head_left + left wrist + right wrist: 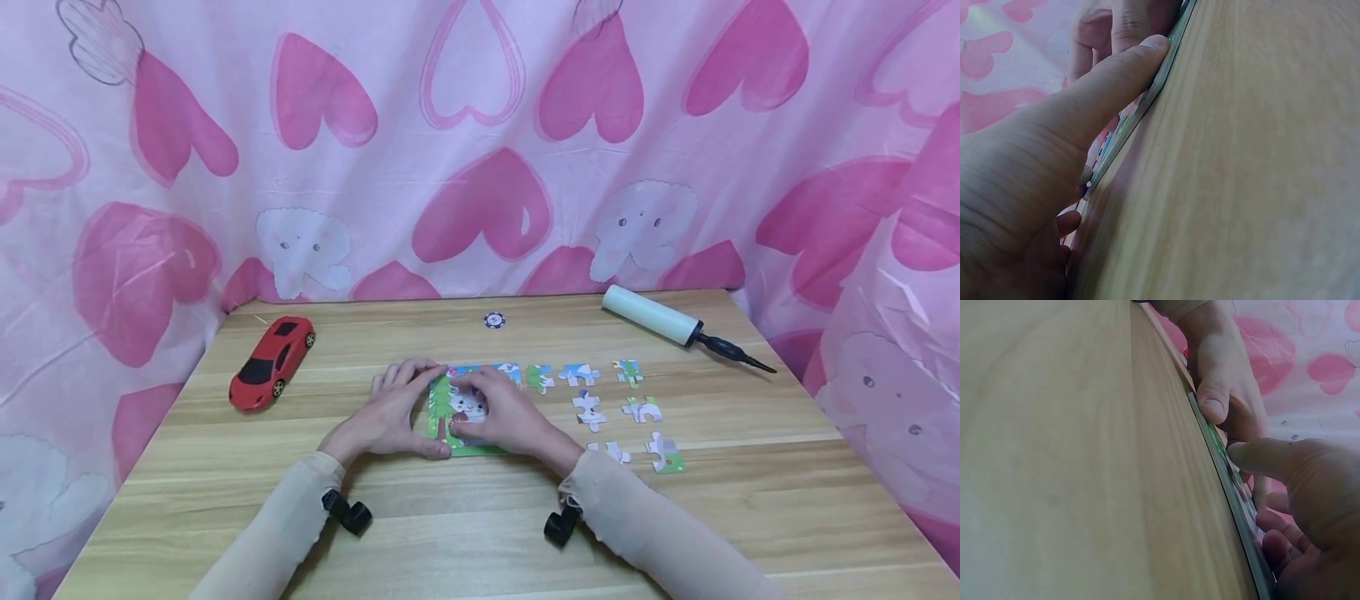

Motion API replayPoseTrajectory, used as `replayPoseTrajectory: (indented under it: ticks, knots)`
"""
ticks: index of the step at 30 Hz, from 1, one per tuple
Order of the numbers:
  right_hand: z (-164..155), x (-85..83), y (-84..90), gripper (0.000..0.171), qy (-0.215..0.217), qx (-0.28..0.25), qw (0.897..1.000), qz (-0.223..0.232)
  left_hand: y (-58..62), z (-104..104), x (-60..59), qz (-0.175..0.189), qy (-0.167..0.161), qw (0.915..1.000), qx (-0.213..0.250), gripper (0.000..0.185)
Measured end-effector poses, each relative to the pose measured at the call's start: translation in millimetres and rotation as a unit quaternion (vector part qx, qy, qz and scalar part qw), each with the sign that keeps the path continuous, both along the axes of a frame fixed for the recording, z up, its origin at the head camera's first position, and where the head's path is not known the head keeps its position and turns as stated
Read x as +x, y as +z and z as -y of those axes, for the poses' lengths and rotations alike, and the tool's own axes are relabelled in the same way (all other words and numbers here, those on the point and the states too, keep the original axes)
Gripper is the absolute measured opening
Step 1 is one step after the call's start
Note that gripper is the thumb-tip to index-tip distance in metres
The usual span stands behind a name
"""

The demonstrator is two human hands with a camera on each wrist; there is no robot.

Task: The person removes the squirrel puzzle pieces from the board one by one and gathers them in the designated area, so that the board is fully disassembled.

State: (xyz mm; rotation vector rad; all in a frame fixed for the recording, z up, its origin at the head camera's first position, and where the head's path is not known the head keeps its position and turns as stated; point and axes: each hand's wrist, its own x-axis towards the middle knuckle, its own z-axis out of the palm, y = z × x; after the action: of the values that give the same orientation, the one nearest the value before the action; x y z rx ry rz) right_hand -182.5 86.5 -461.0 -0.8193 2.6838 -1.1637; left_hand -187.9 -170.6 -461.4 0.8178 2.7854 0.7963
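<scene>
A jigsaw puzzle board point(472, 451) with a cartoon animal and a green tree lies on the table, partly covered by my hands. My left hand point(390, 412) spans its left side, the thumb on the near left corner and the index finger at the far left corner. From the right, my right hand point(510, 412) reaches over the board; its thumb and index finger touch the picture, spread apart. In the right wrist view the right thumb point(1266, 456) meets the board's surface. Whether a loose piece lies under the right fingers is hidden.
Several loose puzzle pieces point(588, 411) lie right of the board, some beside my right wrist. A red toy car point(272, 363) stands at the left. At the back are a poker chip point(494, 320) and a white hand pump point(651, 315) with a black nozzle. A pink heart-print curtain point(480, 208) hangs behind.
</scene>
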Motion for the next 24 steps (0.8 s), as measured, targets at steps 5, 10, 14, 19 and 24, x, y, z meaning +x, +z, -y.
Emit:
replayPoseTrajectory:
  ticks: [5, 10, 14, 19, 24]
  knots:
    - [0.6, 1.3, 0.3, 0.067, 0.004, 0.006, 1.0, 0.001, 1.2, -0.3, 0.2, 0.001, 0.0, 1.0, 0.002, 0.131]
    - [1.2, 2.5, 1.6, 0.066, 0.011, 0.007, 1.0, 0.007, 1.7, -0.5, 0.9, 0.002, 0.001, 1.0, 0.002, 0.131]
    - [1.8, 3.6, 3.0, 0.065, 0.014, 0.012, 1.0, 0.013, 0.9, -0.3, 0.7, 0.0, 0.001, 1.0, 0.002, 0.131]
    - [3.0, 3.7, 3.7, 0.063, 0.024, 0.017, 1.0, 0.01, 0.2, -0.1, -0.2, 0.0, 0.001, 1.0, 0.001, 0.131]
    - [2.9, 3.1, 4.1, 0.06, 0.033, 0.019, 0.999, 0.011, 0.2, -0.4, -0.8, 0.001, 0.0, 1.0, 0.002, 0.13]
